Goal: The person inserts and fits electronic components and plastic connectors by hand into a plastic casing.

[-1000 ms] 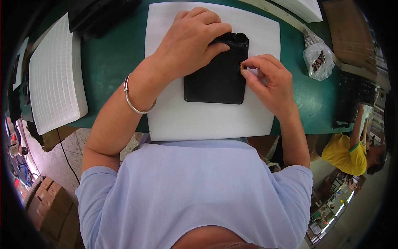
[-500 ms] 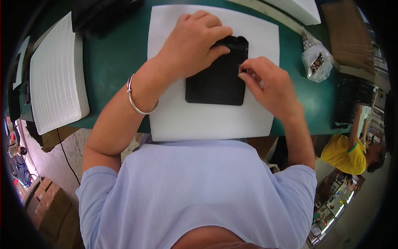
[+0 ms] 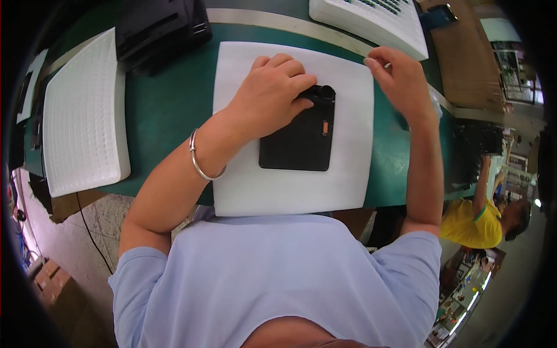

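Left hand [image 3: 270,93], upper centre — grip pinches upper end of flat black device [image 3: 293,145] on white sheet [image 3: 290,194]. Right hand [image 3: 401,78], upper right — grip state cannot be told.

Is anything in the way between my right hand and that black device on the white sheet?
Nothing visible is: only bare white sheet shows between the right hand and the black device. The left hand grips the device's far left part, off that path.

Matt and gloss, mostly smooth.
I see plastic-looking matt slab [image 3: 294,148], foam-like sheet [image 3: 290,194] at near edge of glossy tabletop [image 3: 390,156], polished metal bangle [image 3: 192,146].
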{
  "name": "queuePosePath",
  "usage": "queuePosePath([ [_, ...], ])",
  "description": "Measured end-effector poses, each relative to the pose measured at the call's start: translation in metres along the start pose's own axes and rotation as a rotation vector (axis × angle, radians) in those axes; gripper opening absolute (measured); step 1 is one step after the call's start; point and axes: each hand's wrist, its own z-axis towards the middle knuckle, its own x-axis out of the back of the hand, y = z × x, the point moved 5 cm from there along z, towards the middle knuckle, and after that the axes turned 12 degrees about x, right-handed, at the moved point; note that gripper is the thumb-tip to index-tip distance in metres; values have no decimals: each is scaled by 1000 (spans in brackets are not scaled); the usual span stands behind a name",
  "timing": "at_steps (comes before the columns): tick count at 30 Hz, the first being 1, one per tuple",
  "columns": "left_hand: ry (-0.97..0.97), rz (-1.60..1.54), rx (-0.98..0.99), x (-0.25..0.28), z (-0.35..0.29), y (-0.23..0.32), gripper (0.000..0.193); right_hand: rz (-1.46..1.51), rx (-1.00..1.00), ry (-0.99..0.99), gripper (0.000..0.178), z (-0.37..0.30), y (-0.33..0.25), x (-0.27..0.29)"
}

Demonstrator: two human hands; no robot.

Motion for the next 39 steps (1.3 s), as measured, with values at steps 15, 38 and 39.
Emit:
queuePosePath([
  [15,-14,-53,11,8,-1,-1,33,-207,-427,204,16,-56,70,104],
  [38,-19,-58,15,7,-3,-2,36,-73,-19,147,22,34,39,50],
  [39,-27,-65,22,7,-2,-1,36,-108,27,165,21,53,50,44],
])
